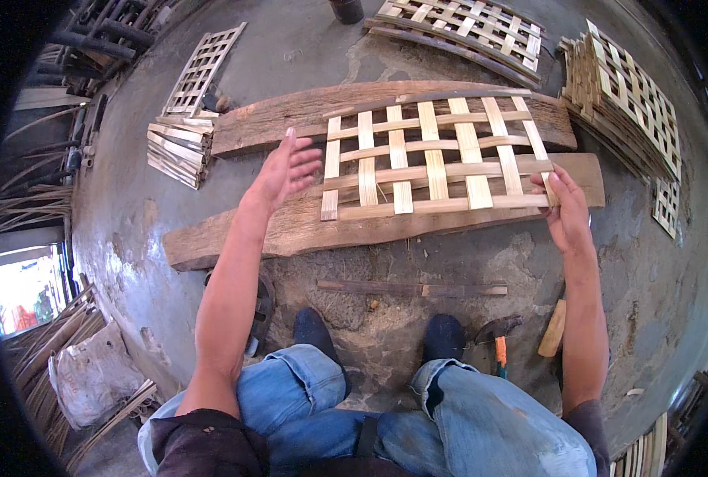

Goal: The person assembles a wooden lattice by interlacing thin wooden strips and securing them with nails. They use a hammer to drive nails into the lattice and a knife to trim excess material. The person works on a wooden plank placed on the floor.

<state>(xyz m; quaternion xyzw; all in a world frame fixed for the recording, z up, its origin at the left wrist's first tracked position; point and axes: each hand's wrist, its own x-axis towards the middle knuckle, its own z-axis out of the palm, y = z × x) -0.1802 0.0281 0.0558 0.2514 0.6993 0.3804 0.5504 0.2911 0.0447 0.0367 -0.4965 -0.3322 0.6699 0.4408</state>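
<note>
A woven bamboo lattice panel (436, 175) lies across two heavy wooden planks, the far plank (266, 119) and the near plank (290, 236). My right hand (564, 203) grips the panel's near right corner, thumb on top and fingers curled at the edge. Just off the panel's left side, my left hand (286, 168) is in the air with its fingers apart and nothing in it. A loose bamboo strip (409, 288) lies on the floor between the near plank and my feet.
Stacked lattice panels stand at the far right (628, 103) and far middle (465, 36). Another panel (203, 67) and a bundle of strips (179, 147) lie at the left. Beside my right foot are a hammer (500, 342) and a wooden piece (552, 328). A white sack (95, 378) sits lower left.
</note>
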